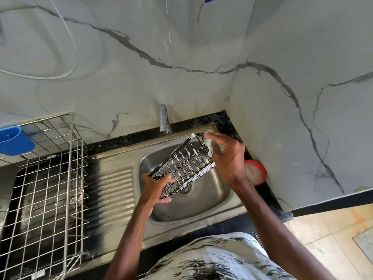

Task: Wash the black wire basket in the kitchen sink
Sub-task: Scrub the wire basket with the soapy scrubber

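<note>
A stainless steel sink (201,211) with a ribbed drainboard fills the black counter's far right corner. A silver wire dish rack (46,178) stands at the sink's left edge. The black wire basket (185,164), streaked with white foam, hangs tilted over the basin's middle. The left hand (155,188) grips its near end, and the right hand (228,156) curls round a foamy pale pad (210,146) against its far end. A round red tub (256,170) sits at the sink's right edge.
</note>
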Motion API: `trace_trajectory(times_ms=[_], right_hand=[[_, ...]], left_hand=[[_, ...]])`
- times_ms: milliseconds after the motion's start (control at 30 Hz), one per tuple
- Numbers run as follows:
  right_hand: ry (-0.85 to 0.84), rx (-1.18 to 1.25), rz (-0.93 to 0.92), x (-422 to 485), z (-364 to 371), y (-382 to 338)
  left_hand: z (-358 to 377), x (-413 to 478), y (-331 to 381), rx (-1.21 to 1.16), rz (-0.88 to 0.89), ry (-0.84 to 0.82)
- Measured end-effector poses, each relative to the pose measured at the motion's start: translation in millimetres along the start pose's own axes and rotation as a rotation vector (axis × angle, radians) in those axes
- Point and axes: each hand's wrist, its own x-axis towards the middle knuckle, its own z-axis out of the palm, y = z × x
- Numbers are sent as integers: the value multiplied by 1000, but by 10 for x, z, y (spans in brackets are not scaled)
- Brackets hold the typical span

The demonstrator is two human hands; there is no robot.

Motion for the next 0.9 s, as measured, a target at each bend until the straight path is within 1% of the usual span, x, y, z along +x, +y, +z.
trace_trajectory(times_ms=[100,167,233,333,467,567,667,733,800,900], right_hand=[[14,-24,-17,45,-4,95],[33,-46,56,74,-27,254],[13,-78,145,79,-52,370],[-60,-113,176,97,-58,394],[-112,-137,61,161,1,162],[-84,-159,-62,162,61,-67],[-103,-141,-183,80,86,-286],[-133,-94,-217,21,88,-321],[-105,-39,-186,21,75,-254],[-105,-4,-23,58,55,-27]], left_hand=[[-3,-39,59,25,2,-15],[-8,-67,69,39,24,-23],[-20,-59,62,38,20,-21],[-41,4,-1,47,14,-52],[-27,36,-3,62,10,-56],[-25,46,-8,76,31,-45],[-23,75,-53,69,42,-20],[-38,82,-62,69,49,-12],[-50,92,-71,72,51,-17],[-72,82,-81,99,62,6]])
